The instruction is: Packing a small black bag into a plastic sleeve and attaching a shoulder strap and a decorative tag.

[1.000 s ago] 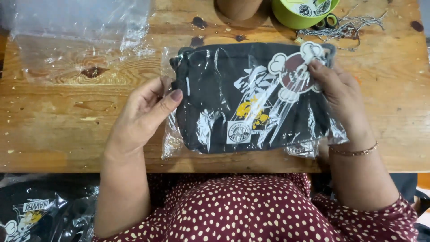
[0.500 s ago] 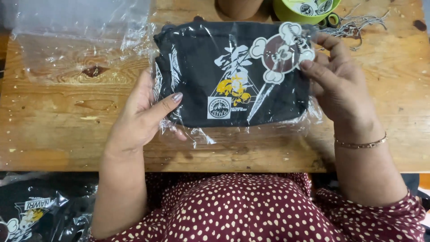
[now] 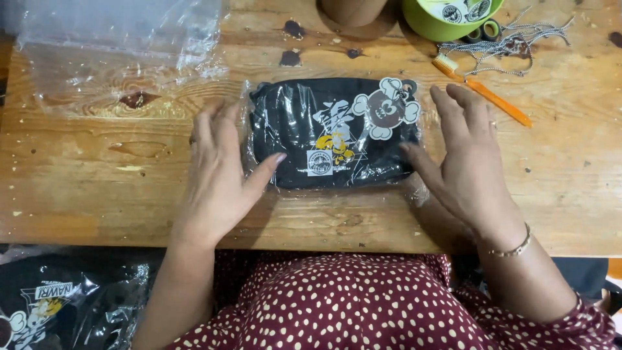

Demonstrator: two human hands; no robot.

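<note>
Both hands are lying flat, palms down, fingers spread and extended forward. The left hand (image 3: pixel 217 175) is angling its thumb inward; the right hand (image 3: pixel 463 162) is mirroring it, bracelet at the wrist.

Bare worktop (image 3: pixel 97 194) lies open to the left of the left hand (image 3: pixel 217 172), right of the right hand (image 3: pixel 466 162), and in a strip along the near edge below the bagged pouch (image 3: pixel 334 133), which fills the gap between the two hands. The far left is covered by loose clear bags (image 3: pixel 116 52). The far right is crowded by a green bowl (image 3: pixel 447 19), a brown cup (image 3: pixel 353 11), a tangle of cord (image 3: pixel 512 42) and an orange-handled brush (image 3: pixel 483 91) lying just beyond the right hand's fingertips.
</note>
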